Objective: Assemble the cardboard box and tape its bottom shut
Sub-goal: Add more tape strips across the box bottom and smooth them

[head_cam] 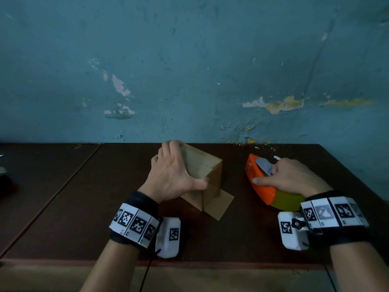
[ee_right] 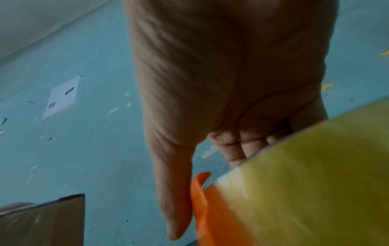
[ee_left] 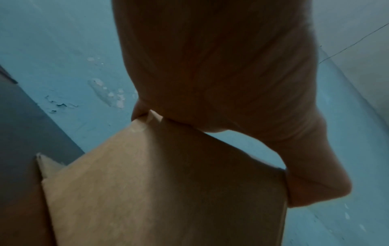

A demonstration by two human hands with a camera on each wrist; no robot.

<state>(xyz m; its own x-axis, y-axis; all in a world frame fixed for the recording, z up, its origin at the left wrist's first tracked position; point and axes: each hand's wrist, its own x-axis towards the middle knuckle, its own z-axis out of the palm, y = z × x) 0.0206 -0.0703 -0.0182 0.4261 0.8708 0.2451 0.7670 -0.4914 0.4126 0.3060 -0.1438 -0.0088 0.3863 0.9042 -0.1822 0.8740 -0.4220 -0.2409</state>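
A small brown cardboard box point(head_cam: 210, 175) stands on the dark table point(head_cam: 105, 207), folded flaps on top and one flap point(head_cam: 219, 203) lying flat on the table at its near side. My left hand point(head_cam: 174, 173) lies spread over the box top point(ee_left: 168, 191), fingers over the far edge and thumb along the near right corner. To the right, my right hand point(head_cam: 288, 178) grips an orange tape dispenser point(head_cam: 256, 186) with a yellowish tape roll point(head_cam: 286, 199), thumb stretched along its orange side point(ee_right: 210, 216). The roll point(ee_right: 305, 183) fills the right wrist view.
A blue wall point(head_cam: 189, 70) with peeling paint rises right behind the table's far edge. A seam point(head_cam: 63, 182) divides the table at the left, where a dark object point(head_cam: 4, 173) sits at the frame edge. The table's front edge point(head_cam: 189, 263) runs under my forearms.
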